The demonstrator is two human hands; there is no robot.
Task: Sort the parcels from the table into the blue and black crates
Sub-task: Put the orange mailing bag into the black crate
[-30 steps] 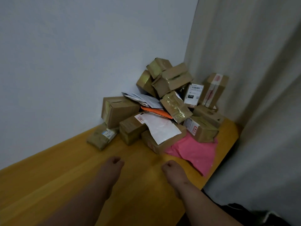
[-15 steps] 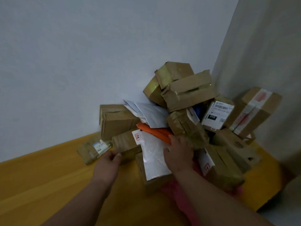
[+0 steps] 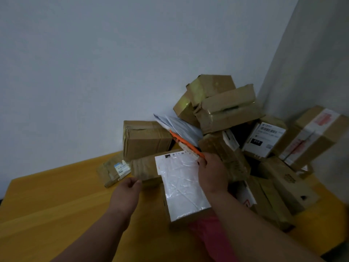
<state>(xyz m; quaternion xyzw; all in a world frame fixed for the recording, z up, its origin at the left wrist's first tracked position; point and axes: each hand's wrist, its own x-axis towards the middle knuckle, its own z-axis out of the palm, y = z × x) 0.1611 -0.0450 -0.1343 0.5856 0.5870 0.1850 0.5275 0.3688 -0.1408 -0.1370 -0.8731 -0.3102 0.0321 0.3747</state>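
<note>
A heap of cardboard parcels (image 3: 226, 108) fills the far corner of the yellow wooden table (image 3: 56, 205). My right hand (image 3: 211, 173) pinches the lower end of a flat orange envelope (image 3: 186, 144) that sticks out of the heap. Just below it lies a white plastic mailer (image 3: 181, 184) on a brown box. My left hand (image 3: 126, 193) hovers with loosely curled fingers beside a small brown box (image 3: 145, 167), holding nothing. The crates are out of sight.
A large brown box (image 3: 145, 138) stands against the white wall. A small flat parcel with a blue label (image 3: 115, 171) lies left of the heap. A pink mailer (image 3: 213, 235) peeks out under my right forearm. A grey curtain (image 3: 311, 63) hangs on the right.
Both hands reached forward from the table to the heap. My right hand has taken hold of the orange envelope and tilted it up. The view has come closer.
</note>
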